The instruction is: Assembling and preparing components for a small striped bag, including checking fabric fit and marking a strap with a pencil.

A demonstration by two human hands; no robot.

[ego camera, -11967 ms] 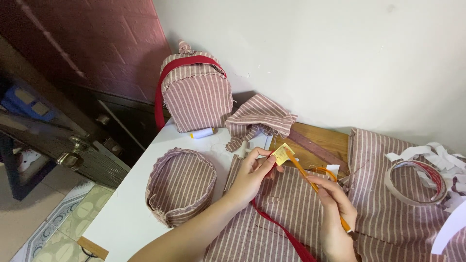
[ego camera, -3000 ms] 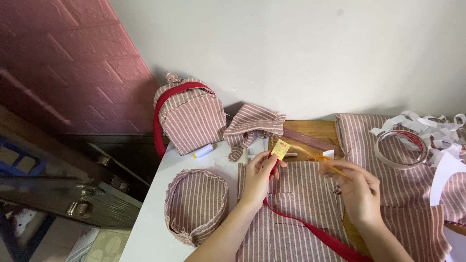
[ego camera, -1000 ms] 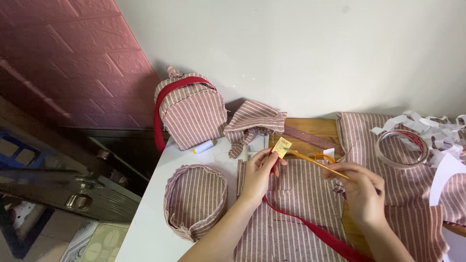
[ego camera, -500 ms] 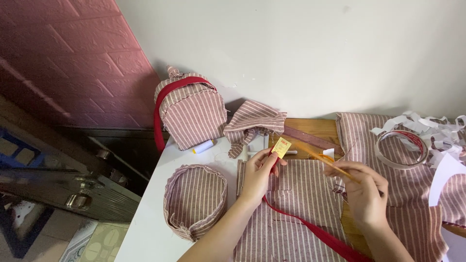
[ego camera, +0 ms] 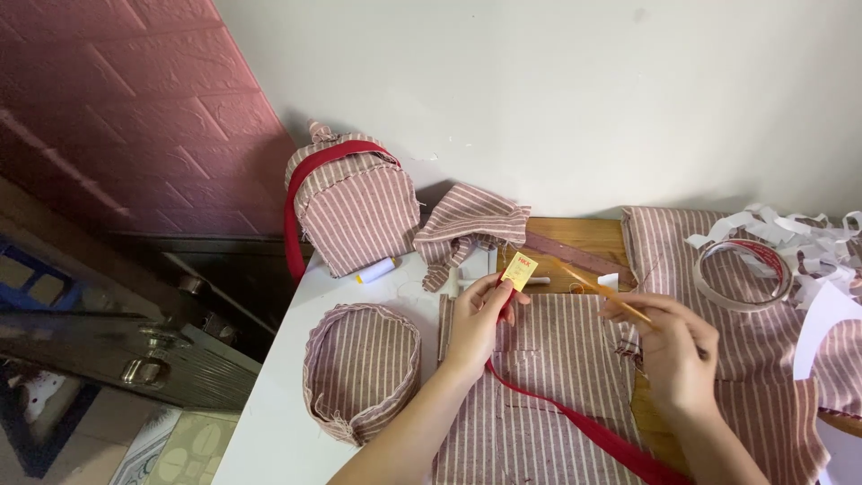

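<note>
Your left hand (ego camera: pixel 476 314) pinches the yellow tag (ego camera: pixel 519 270); right hand (ego camera: pixel 673 346) pinches an orange stick (ego camera: pixel 600 288) (striped panel (ego camera: pixel 539 386) unassembled; small backpack (ego camera: pixel 355 207) done).

Small yellow rectangular label (ego camera: pixel 520 270) with red print, pinched at the left hand's (ego camera: pixel 476 316) fingertips, tilted, left of the right hand's (ego camera: pixel 675 350) fingers

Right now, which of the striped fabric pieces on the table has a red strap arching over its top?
The small striped backpack standing upright against the wall; the round striped piece has no strap.
</note>
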